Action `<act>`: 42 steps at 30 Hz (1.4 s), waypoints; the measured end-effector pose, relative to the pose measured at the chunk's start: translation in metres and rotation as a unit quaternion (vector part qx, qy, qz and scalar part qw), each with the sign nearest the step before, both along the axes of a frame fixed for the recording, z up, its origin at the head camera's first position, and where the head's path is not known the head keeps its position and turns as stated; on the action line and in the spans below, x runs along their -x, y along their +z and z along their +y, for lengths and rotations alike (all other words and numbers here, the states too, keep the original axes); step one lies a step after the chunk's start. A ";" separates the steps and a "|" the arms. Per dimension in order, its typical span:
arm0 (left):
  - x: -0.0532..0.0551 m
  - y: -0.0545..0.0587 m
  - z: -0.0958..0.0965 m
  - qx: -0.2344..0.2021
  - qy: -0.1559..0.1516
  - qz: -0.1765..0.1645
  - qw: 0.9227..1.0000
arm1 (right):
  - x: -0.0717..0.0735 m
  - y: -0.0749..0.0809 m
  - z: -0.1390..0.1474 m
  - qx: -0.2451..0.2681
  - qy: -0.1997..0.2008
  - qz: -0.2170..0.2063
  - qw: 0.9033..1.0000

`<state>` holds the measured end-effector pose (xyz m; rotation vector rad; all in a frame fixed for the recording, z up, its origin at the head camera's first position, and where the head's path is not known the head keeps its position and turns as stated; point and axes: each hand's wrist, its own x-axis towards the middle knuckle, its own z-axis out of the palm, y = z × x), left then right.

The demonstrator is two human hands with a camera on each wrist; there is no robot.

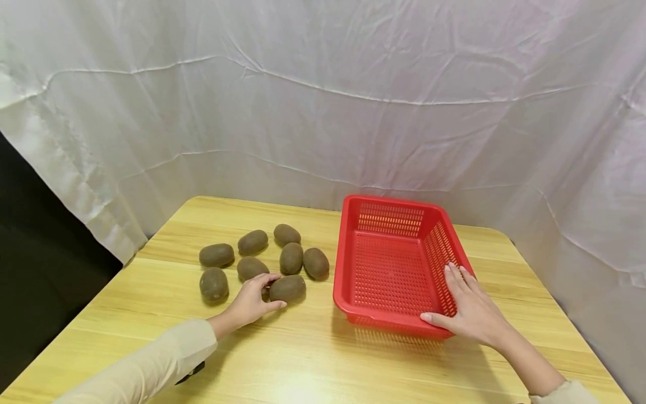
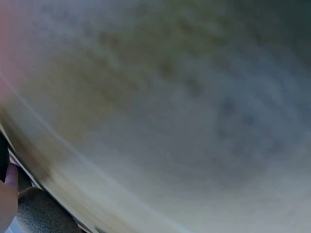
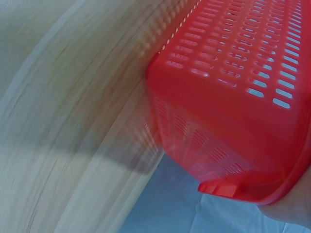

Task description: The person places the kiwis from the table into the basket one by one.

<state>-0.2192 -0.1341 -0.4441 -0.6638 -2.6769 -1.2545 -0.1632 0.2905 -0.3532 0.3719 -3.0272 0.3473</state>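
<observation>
Several brown kiwis (image 1: 291, 258) lie loose on the wooden table. My left hand (image 1: 249, 301) is at the nearest kiwi (image 1: 290, 289), with fingertips on its far side and the thumb on its near side. Something dark shows between that kiwi and the palm, too covered to make out. In the left wrist view only part of the left hand (image 2: 6, 206) appears, beside a fuzzy kiwi (image 2: 43, 213). To the right stands a red plastic basket (image 1: 393, 321) with nothing inside. My right hand (image 1: 471, 308) rests on its near right corner, fingers straight and thumb over the front rim.
Pale cloth (image 1: 323, 112) hangs behind and beside the table (image 1: 282, 359). The table's left edge borders a black area (image 1: 45, 252). A kiwi (image 1: 316, 264) lies close to the basket's left side.
</observation>
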 end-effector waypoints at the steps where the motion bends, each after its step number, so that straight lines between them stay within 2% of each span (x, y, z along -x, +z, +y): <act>1: 0.000 0.000 0.000 -0.001 0.000 0.000 1.000 | 0.000 0.000 0.000 -0.001 0.000 0.000 1.000; 14: -0.005 0.003 -0.004 0.007 0.000 0.015 1.000 | 0.001 0.000 0.000 -0.002 0.002 -0.007 1.000; 24: -0.004 0.012 -0.005 0.006 0.027 0.022 0.999 | 0.000 -0.001 0.001 0.006 0.007 -0.011 1.000; 30: -0.001 0.017 -0.005 -0.014 0.021 0.014 1.000 | 0.000 -0.001 0.001 0.009 0.008 -0.007 1.000; 42: 0.007 0.030 -0.003 -0.051 0.027 -0.001 0.998 | 0.000 -0.001 0.001 0.014 0.005 -0.007 1.000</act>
